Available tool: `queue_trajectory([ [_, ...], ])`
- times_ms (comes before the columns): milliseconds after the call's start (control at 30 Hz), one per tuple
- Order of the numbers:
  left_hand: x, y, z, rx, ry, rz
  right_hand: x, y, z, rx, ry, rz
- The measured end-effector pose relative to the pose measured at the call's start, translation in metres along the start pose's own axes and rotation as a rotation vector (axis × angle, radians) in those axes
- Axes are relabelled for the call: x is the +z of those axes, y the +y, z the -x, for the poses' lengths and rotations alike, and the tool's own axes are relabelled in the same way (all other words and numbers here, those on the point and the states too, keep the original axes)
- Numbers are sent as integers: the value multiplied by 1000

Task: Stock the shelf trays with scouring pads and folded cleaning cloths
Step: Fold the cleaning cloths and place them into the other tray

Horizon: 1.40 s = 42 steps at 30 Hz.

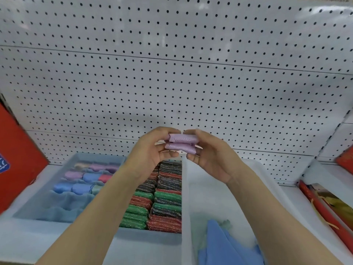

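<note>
Above the trays, lilac folded cloth [181, 144] sits between both hands. Left hand [152, 152] fingers pinch its left end; right hand [208, 155] fingers grip its right end.

Head view, close, facing shelf trays [57, 188].

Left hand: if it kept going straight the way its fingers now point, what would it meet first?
The left hand points right, toward the right hand, so it would likely meet those fingers first; both already hold the folded lilac cloth between them. Depth is unclear.
</note>
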<state>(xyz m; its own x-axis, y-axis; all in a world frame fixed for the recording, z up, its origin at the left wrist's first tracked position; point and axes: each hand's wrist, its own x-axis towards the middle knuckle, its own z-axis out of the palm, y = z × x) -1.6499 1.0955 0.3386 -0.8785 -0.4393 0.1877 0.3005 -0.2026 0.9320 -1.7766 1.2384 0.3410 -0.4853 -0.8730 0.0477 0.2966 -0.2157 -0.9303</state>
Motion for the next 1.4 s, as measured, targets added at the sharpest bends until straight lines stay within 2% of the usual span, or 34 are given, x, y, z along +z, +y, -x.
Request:
queue_trajectory([
  [33, -9, 3, -1, 3, 1, -49, 6, 4, -6, -27, 22, 60],
  [100, -30, 6, -1, 66, 39, -298, 22, 16, -17, -79, 68, 187],
  [200, -71, 12, -2, 130, 33, -547, 54, 33, -34, -71, 141, 291],
  [300, -124, 23, -2, 107, -43, -628, 90, 49, -54, -10, 177, 382],
  [467, -217, 29, 9, 29, -120, -667, 151, 93, -102, 202, 77, 794],
  [533, -264, 23, 20, -93, -45, -623, 175, 124, -123, 230, 93, 824],
  [667, -363, -1, 45, -387, 329, -825, 220, 203, -154, 266, 215, 626],
  [733, -391, -14, 60, -518, 375, -719, 239, 241, -161, 282, 259, 547],
  [800, -406, -23, 70, -571, 370, -538, 252, 270, -165, 282, 278, 570],
  [933, -421, -32, 71, -664, 384, -252, 268, 301, -163, 279, 229, 750],
  [1000, -426, -35, 73, -694, 346, -149, 274, 307, -161, 245, 149, 972],
  [1167, -427, -35, 73, -675, 347, -74, 286, 304, -164, 86, 6, 1610],
  [1400, -427, -36, 73, -661, 359, -72, 296, 309, -179, 161, -155, 1901],
])
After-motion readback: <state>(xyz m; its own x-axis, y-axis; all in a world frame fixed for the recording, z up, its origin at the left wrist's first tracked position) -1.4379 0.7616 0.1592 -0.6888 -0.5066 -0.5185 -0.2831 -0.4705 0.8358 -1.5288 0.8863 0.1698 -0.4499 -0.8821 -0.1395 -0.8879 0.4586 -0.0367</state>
